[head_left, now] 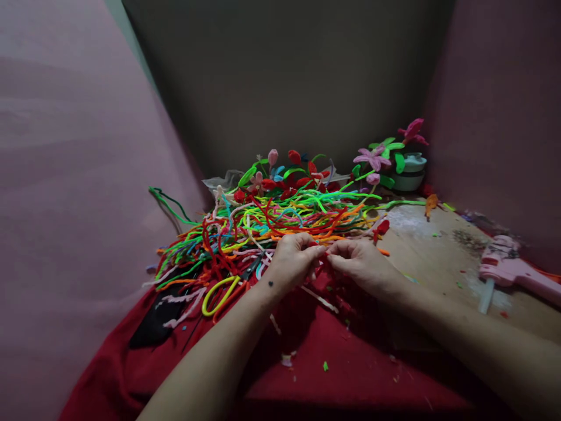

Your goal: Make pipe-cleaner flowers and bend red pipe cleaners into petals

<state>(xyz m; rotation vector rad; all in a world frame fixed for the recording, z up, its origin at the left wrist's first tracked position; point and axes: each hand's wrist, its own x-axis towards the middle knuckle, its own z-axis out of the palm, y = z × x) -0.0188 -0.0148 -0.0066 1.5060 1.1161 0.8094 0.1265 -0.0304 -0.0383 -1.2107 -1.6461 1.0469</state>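
My left hand point(294, 257) and my right hand point(362, 264) meet fingertip to fingertip over a red cloth point(350, 362), both pinched on a red pipe cleaner point(323, 268) between them. Just beyond my hands lies a big tangled heap of pipe cleaners point(280, 219) in green, red, orange, yellow and pink. Scissors with yellow handles point(221, 292) lie at the heap's near left edge, close to my left wrist.
Finished pipe-cleaner flowers point(284, 172) lie behind the heap, and more flowers point(381, 155) stand in a pale pot point(412, 172) at the back right. A pink glue gun point(511, 269) rests on the wooden board point(438, 251) to the right. Pink walls close in on both sides.
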